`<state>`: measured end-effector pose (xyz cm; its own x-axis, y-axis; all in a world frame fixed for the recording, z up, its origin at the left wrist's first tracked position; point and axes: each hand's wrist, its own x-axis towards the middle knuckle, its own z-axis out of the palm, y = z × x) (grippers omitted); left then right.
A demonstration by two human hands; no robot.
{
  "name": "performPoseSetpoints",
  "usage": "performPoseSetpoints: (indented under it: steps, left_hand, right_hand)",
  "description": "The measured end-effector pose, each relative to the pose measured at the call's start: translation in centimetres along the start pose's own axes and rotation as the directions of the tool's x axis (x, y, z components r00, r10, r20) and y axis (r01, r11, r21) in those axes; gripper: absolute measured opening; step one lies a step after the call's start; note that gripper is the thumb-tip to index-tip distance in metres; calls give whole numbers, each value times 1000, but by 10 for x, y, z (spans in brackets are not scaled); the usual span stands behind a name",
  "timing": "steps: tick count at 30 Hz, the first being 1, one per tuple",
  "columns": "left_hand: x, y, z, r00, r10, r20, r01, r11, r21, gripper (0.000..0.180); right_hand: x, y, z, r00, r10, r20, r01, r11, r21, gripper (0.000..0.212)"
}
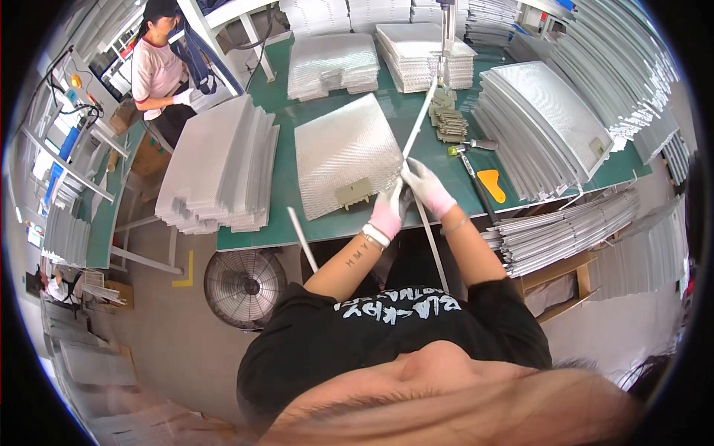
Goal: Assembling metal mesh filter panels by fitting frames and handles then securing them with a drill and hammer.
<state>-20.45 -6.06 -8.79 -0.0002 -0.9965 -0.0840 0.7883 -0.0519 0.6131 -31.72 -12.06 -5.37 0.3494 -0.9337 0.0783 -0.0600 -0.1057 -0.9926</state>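
A silvery mesh panel [346, 149] lies on the green table in front of me, with a small grey-green plate [352, 192] near its lower edge. My left hand [390, 211], in a white and pink glove, is closed at the panel's lower right corner, around a thin pale strip. My right hand [428, 187], gloved alike, closes on the same long strip [420, 123], which slants up and away beside the panel. Another pale strip length [431, 249] runs from the hands toward my body. A further strip piece [302, 239] sticks out beyond my left forearm; whether these join is hidden.
Stacks of mesh panels stand left [216, 160], behind [332, 65] and right [547, 119]. Right of my hands lie small grey-green plates [451, 123], a hammer [476, 178] and a yellow scraper [491, 186]. A floor fan [245, 288] stands below the table; another person [160, 74] works far left.
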Motion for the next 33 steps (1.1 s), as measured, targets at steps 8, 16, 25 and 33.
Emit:
performPoseSetpoints:
  steps: [8, 16, 25, 33]
  left_hand:
    - [-116, 119, -29, 962, 36, 271, -211, 729, 651, 40]
    - [-82, 180, -170, 943, 309, 119, -231, 355, 906, 47]
    - [-128, 184, -51, 835, 546, -71, -305, 566, 766, 46]
    - [-177, 210, -21, 697, 668, 259, -645, 428, 633, 72]
  right_hand:
    - [17, 15, -21, 923, 325, 207, -364, 911, 192, 26]
    - [3, -4, 3, 936, 196, 291, -306, 862, 404, 19]
    - [-48, -68, -19, 977, 46, 210, -112, 943, 314, 35]
    - [-65, -118, -12, 940, -257, 226, 195, 945, 263, 47]
